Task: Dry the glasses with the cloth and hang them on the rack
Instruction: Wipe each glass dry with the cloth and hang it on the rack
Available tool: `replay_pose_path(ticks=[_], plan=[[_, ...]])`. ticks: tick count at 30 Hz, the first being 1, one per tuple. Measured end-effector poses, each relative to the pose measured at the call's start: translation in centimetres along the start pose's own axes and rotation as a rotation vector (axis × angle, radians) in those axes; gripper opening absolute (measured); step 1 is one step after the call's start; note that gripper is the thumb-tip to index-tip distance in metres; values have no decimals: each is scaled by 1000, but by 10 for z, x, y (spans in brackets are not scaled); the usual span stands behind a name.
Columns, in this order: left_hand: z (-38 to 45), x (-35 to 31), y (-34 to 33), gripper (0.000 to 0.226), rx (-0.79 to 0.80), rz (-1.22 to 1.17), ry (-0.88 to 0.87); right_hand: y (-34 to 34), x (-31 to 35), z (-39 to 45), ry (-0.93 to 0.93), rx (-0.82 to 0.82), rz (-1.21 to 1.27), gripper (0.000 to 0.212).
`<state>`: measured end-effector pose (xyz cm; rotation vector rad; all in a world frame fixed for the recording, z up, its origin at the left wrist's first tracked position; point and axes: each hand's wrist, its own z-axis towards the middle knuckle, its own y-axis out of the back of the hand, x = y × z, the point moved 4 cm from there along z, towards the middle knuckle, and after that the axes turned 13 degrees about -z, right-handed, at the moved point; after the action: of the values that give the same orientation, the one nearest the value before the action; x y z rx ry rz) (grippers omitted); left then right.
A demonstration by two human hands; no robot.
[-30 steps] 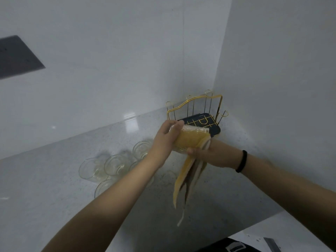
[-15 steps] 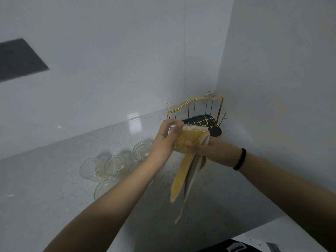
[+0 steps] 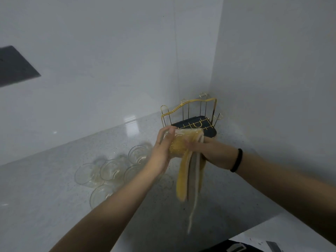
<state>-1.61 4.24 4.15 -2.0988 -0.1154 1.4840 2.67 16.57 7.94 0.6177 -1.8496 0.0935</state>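
The left hand [image 3: 161,151] grasps the glass [image 3: 172,142], which lies on its side, mouth toward 3 o'clock. The right hand [image 3: 209,151] grips the cloth [image 3: 189,160] stuffed in. The rack [image 3: 190,113] stands near, at 1 o'clock.

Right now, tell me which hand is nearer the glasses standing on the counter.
Left. The left hand hovers just right of the glasses on the counter; the right hand is farther right, behind the cloth.

No text, label, brand or number can be read anywhere — the dark item [image 3: 238,247] at the bottom edge, below the counter [image 3: 54,179], bears pale marks, but they are too blurred to make out.
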Motion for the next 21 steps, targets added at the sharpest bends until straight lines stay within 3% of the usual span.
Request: replay_pose_path(ticks=[1, 3, 6, 8, 10, 13, 15, 17, 19, 21], plan=[[0, -3, -2, 36, -16, 21, 20, -3, 3, -1, 24, 12, -155, 34], [1, -6, -6, 48, -25, 31, 170, -10, 8, -4, 211, 14, -615, 24], [1, -8, -4, 60, -25, 71, 441, -18, 8, -7, 392, -80, -1127, 47], [0, -10, -1, 65, 24, 74, 531, -19, 6, -6, 414, -113, -1151, 56], [-2, -10, -1, 71, 87, -14, 500, -12, 10, -5, 399, -113, -908, 44], [-2, -4, -2, 57, 63, -75, 164, 3, 17, -5, 186, -140, -276, 19], [-5, -2, -4, 31, -1, -54, 1, 2, 13, -6, 115, -94, -121, 20], [-6, -8, -8, 18, -44, 3, -1, -3, 15, -7, 130, -32, -281, 21], [-4, -13, -9, 31, -63, 89, 129, -8, 13, -8, 197, 26, -618, 25], [-3, -13, -6, 51, -80, 160, 342, -13, 8, -8, 309, 25, -994, 43]])
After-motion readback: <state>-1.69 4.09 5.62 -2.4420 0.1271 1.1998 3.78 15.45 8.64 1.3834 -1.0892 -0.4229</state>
